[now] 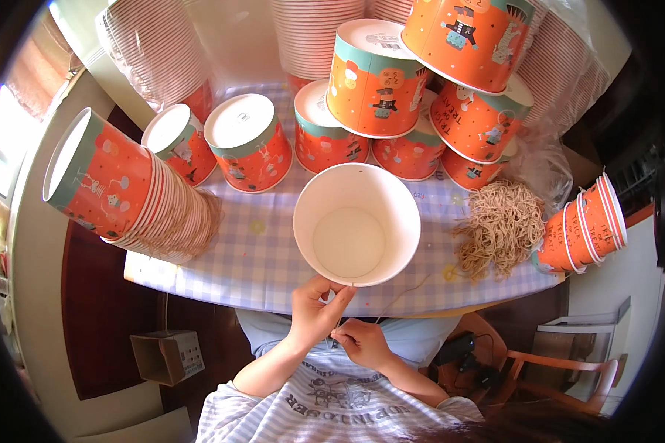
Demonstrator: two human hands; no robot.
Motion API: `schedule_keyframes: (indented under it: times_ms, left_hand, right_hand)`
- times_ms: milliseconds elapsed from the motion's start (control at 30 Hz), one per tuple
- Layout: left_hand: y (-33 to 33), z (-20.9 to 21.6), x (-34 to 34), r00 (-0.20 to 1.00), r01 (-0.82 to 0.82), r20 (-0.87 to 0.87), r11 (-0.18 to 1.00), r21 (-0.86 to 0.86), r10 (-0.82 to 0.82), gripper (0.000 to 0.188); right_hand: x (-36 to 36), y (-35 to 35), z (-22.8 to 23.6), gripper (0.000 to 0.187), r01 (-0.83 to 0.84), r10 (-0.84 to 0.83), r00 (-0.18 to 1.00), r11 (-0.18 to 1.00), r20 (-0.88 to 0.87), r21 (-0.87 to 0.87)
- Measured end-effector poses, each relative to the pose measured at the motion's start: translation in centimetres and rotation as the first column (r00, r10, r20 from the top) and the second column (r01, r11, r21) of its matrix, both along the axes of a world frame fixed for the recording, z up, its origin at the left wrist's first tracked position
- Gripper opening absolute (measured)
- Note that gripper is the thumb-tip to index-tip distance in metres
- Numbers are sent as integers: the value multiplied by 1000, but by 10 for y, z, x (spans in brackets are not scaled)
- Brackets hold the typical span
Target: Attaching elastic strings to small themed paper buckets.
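An open paper bucket (349, 244), white inside, stands at the table's front with its mouth toward me. A small hole shows near its far rim. At the near rim, my left hand (316, 311) is pinched closed around a thin strand of twine, its thumb tip touching the bucket. Closer to my body, my right hand (362, 343) is also closed, its fingertips pinching the twine. A loose length of this twine (406, 290) trails up and right onto the tablecloth. The exact grip points are small and partly hidden by my fingers.
A tangled heap of beige twine (501, 227) lies right of the bucket, beside a short bucket stack (584, 227). A long nested stack (137, 192) leans at left. Upside-down orange buckets (250, 148) line the back, piled up at right. Wrapped stacks (155, 52) stand behind.
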State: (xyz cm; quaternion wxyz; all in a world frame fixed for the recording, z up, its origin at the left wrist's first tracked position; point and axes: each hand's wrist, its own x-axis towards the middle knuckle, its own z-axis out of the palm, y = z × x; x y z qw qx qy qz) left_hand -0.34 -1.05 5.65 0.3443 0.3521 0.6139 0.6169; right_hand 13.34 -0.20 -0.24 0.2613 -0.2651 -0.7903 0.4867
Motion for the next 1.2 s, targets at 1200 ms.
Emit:
schedule_keyframes:
  times_ms: [1200]
  left_hand:
    - [5,69,-112,458,276,-875,961,-24,-154,14]
  right_hand:
    - [93,64,161,18,-838,836,544,545,-67,-8]
